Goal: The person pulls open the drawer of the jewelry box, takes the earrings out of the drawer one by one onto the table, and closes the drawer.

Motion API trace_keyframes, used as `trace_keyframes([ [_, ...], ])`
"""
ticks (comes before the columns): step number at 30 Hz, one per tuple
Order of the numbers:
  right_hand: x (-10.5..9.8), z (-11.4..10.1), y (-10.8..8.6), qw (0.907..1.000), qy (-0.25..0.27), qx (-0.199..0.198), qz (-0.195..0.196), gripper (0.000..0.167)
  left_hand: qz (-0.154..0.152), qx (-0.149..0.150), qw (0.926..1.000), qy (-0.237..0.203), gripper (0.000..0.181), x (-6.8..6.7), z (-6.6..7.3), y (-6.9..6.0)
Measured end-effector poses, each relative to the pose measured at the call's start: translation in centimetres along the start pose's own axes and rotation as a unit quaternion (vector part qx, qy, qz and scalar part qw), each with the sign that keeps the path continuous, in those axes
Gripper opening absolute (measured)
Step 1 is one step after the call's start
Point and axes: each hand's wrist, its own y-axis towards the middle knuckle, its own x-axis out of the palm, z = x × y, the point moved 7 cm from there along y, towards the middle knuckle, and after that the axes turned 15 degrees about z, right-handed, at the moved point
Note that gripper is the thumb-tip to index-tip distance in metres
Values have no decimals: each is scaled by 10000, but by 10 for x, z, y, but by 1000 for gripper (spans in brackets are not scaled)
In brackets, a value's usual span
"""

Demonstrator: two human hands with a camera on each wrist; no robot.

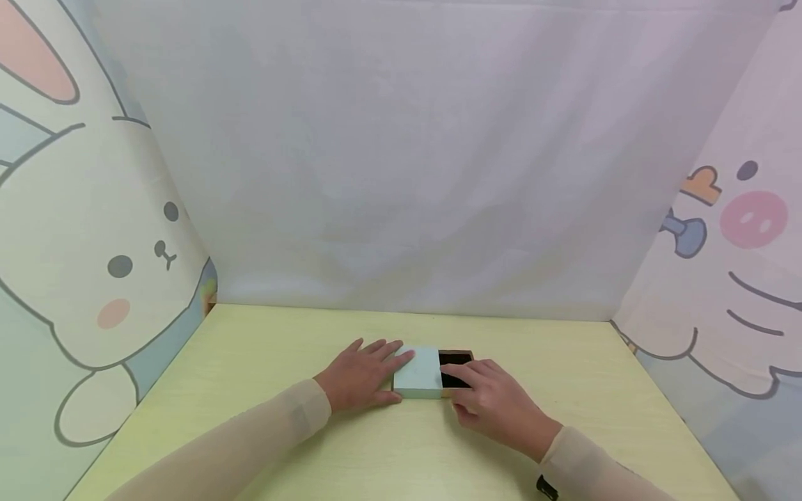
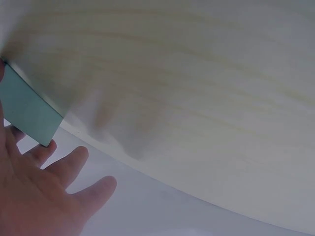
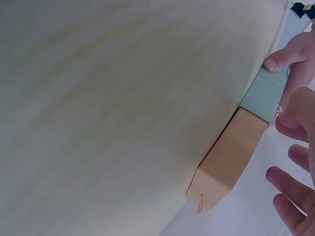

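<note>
Rests spread L hand [image 1: 358, 379] on L end of mint box cover [image 1: 418, 372], lower ctr of frame, w/ one fingertip on top & thumb by near L corner. Just R of cover, see brown drawer [image 1: 455, 359] partly out, dark inside. Holds R hand [image 1: 498, 409] over drawer opening, w/ index tip near cover's R edge & lower digits bent; can't tell re pinch or firm contact. In R wrist view, see drawer's end w/ small ribbon tab [image 3: 200, 203], lower R of ctr, & L thumb on cover, upper R. In L wrist view, see cover at L edge, by splayed hand. Wears beige sleeves [image 1: 263, 435]. Has pale yellow table [image 1: 388, 452] below. Behind, see white cloth [image 1: 401, 160] upper ctr, bunny print [image 1: 81, 278] L & another cartoon print [image 1: 745, 278] R.
</note>
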Motion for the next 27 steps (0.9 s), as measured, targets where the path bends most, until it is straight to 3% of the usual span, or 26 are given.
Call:
trace_keyframes([
  [14, -1, -10, 4, 9997, -78, -50, -244, 28, -10, -40, 10000, -28, 86, 2, -2, 0],
  [27, -1, -18, 6, 9993, 60, -126, -351, 26, 107, 126, 9997, 180, 86, 4, -4, 0],
])
